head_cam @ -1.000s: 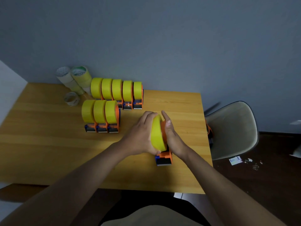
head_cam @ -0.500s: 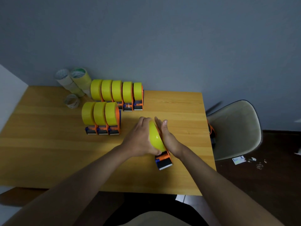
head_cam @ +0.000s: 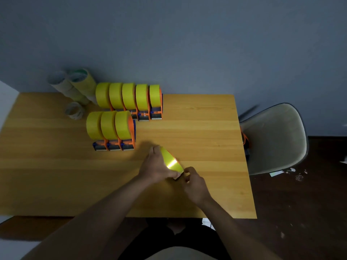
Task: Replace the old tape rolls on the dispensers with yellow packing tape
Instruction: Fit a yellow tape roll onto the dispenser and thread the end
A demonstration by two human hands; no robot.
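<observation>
We see a yellow roll [head_cam: 171,162] tilted on the desk [head_cam: 206,128], near its middle and a little toward the near right. Our left hand [head_cam: 156,166] wraps over the roll's left side, fingers curled along the top and thumb at the near end, gripping it. Any dispenser under the roll is hidden by the hands. Our right hand [head_cam: 194,182] sits just beside the roll's near end, fingers bent in toward the thumb as if pinching something small at the tape edge; we cannot tell whether it actually has hold of anything.

Farther left stand two rows of loaded dispensers. The near row [head_cam: 112,130] has three, each with a yellow roll on an orange frame, packed side by side. The far row [head_cam: 129,98] has five, also touching one another, against the wall [head_cam: 187,44].

At the far left corner, pale old rolls [head_cam: 75,85] are stacked in leaning columns, and a single clear roll [head_cam: 74,110] lies flat just near them.

Right of the desk is a white chair [head_cam: 276,139], with something orange [head_cam: 246,139] at its left edge. Scraps [head_cam: 287,172] litter the dark floor [head_cam: 309,212].
</observation>
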